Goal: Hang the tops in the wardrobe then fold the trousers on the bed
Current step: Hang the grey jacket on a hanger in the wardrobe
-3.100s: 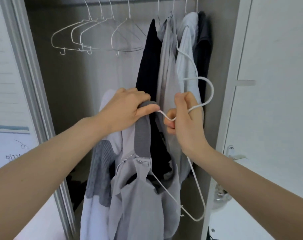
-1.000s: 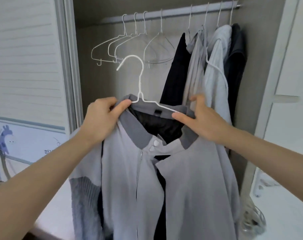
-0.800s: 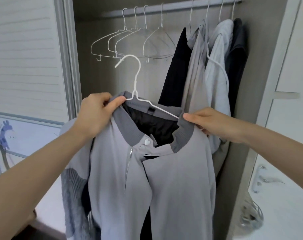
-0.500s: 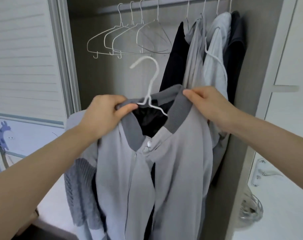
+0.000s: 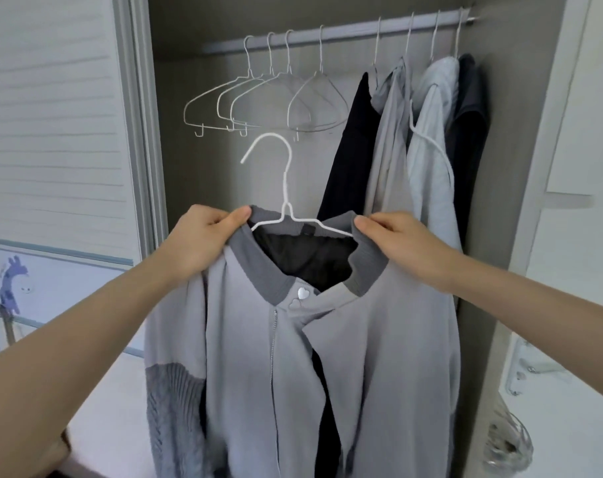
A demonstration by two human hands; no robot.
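Head view: grey jacket point(image 5: 327, 357) held up in front of the open wardrobe point(image 5: 190, 174), threaded on a white wire hanger point(image 5: 286, 201). The left hand point(image 5: 203, 239) is closed on the left side of the darker ribbed collar, thumb on top. The right hand point(image 5: 403, 243) pinches the right side of the collar, where the hanger's arm runs under the fabric. The hanger's hook stands upright between the two hands, below the rail point(image 5: 345, 32) and not touching it. The jacket front hangs open at the neck, showing a black lining; two heart-shaped snaps point(image 5: 302, 294) sit just below the collar, above a zip. Farther back, four empty hangers point(image 5: 269, 101) hang on the left part of the rail. To the right of them hang four garments point(image 5: 417, 132): black, grey, pale blue-grey and dark grey. A slatted white panel point(image 5: 52, 115) stands at far left.
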